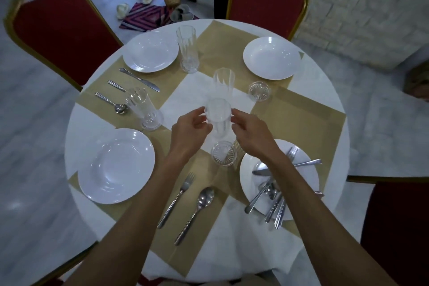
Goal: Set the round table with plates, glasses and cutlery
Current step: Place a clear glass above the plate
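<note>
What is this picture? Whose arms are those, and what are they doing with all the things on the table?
There is no machine here, just a person's two arms. The camera sits on their head and looks down, so you see what they see. Below is a round table with gold mats. White plates lie on it. The plate under the right arm carries a heap of cutlery not yet laid out. A fork and spoon lie left of it. The left hand and right hand both pinch one tall glass near its rim. Red chairs stand around.
</note>
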Available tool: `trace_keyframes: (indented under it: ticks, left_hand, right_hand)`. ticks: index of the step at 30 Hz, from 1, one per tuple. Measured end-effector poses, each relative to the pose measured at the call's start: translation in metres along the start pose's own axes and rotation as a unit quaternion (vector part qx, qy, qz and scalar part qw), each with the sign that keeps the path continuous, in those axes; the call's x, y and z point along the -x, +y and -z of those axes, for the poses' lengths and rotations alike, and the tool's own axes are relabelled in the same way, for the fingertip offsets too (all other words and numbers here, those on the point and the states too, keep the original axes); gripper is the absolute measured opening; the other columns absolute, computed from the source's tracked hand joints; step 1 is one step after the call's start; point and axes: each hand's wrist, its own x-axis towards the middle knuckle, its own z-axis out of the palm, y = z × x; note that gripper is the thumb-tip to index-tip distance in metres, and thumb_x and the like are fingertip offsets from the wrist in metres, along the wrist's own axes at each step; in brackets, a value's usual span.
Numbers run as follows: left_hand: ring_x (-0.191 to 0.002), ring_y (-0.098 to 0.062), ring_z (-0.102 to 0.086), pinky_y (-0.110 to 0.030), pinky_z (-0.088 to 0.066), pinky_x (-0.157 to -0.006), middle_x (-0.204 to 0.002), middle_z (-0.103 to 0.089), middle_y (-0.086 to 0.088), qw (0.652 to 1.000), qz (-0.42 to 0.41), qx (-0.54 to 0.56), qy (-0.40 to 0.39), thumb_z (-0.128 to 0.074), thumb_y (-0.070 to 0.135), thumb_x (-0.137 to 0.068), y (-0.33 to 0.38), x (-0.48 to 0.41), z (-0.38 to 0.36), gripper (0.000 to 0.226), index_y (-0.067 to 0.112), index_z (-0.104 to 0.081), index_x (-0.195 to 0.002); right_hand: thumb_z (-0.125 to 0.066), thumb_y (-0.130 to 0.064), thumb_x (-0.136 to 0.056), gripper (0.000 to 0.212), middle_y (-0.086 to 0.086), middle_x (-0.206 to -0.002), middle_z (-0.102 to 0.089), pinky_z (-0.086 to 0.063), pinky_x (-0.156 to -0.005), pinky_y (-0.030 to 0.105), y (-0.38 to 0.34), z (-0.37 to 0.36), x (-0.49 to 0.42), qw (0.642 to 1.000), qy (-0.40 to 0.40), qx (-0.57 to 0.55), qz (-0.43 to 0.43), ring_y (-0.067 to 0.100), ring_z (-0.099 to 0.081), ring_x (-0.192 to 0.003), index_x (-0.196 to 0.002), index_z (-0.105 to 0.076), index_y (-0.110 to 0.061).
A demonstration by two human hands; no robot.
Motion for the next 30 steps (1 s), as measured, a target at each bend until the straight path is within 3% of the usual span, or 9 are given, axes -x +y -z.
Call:
trace_keyframes:
  ticks: [3,11,15,20,25,30]
  left_hand:
    - [-0.094,0.002,-0.068,-0.027,-0.052,-0.094,-0.109,-0.074,0.009,1.000,0.003,-0.001,-0.010,-0.071,0.021,-0.082,-0.004,0.017,-0.008,0.050,0.031,-0.061,-0.130]
    - [-0.092,-0.004,-0.068,-0.017,-0.047,-0.086,-0.111,-0.072,0.007,0.999,0.004,-0.035,-0.024,-0.069,0.021,-0.085,-0.017,0.032,-0.011,0.050,0.026,-0.059,-0.133]
    - [-0.093,-0.007,-0.068,-0.020,-0.050,-0.087,-0.113,-0.072,0.004,0.998,-0.006,-0.042,-0.035,-0.070,0.022,-0.086,-0.017,0.035,-0.010,0.050,0.023,-0.058,-0.134]
    - [-0.093,-0.006,-0.069,-0.013,-0.048,-0.081,-0.113,-0.072,0.004,0.998,-0.008,-0.053,-0.037,-0.070,0.022,-0.086,-0.021,0.041,-0.016,0.049,0.023,-0.059,-0.134]
    - [-0.091,-0.004,-0.067,0.004,-0.042,-0.065,-0.115,-0.071,0.003,0.999,0.000,-0.037,-0.038,-0.072,0.018,-0.085,-0.024,0.046,-0.018,0.050,0.020,-0.059,-0.133]
    - [-0.093,-0.005,-0.067,0.003,-0.042,-0.064,-0.118,-0.070,0.004,0.999,-0.003,-0.034,-0.040,-0.071,0.019,-0.085,-0.023,0.048,-0.019,0.051,0.021,-0.057,-0.134]
  right_hand:
    - [-0.043,-0.006,-0.096,0.039,0.004,-0.119,-0.071,-0.048,-0.088,0.029,0.006,-0.002,0.021,1.000,0.015,-0.010,-0.007,0.021,-0.065,-0.109,-0.129,-0.060,-0.020]
    - [-0.040,-0.004,-0.101,0.040,0.007,-0.135,-0.062,-0.046,-0.101,0.031,0.009,-0.012,0.036,0.999,-0.018,-0.008,-0.041,0.023,-0.061,-0.121,-0.137,-0.054,-0.012]
    - [-0.044,-0.002,-0.098,0.037,0.009,-0.133,-0.062,-0.048,-0.100,0.035,0.010,-0.012,0.038,0.998,-0.018,0.011,-0.058,0.026,-0.062,-0.118,-0.133,-0.056,-0.008]
    - [-0.045,0.000,-0.096,0.040,0.008,-0.133,-0.062,-0.049,-0.100,0.036,0.014,-0.016,0.043,0.996,-0.030,0.021,-0.087,0.025,-0.062,-0.118,-0.134,-0.055,-0.009]
    - [-0.048,-0.005,-0.097,0.038,0.009,-0.135,-0.061,-0.048,-0.102,0.040,0.015,-0.019,0.049,0.995,-0.034,0.014,-0.090,0.028,-0.060,-0.120,-0.134,-0.053,-0.008]
    - [-0.050,-0.007,-0.097,0.037,0.009,-0.136,-0.061,-0.048,-0.103,0.041,0.014,-0.020,0.051,0.995,-0.028,0.014,-0.091,0.029,-0.059,-0.121,-0.134,-0.053,-0.008]
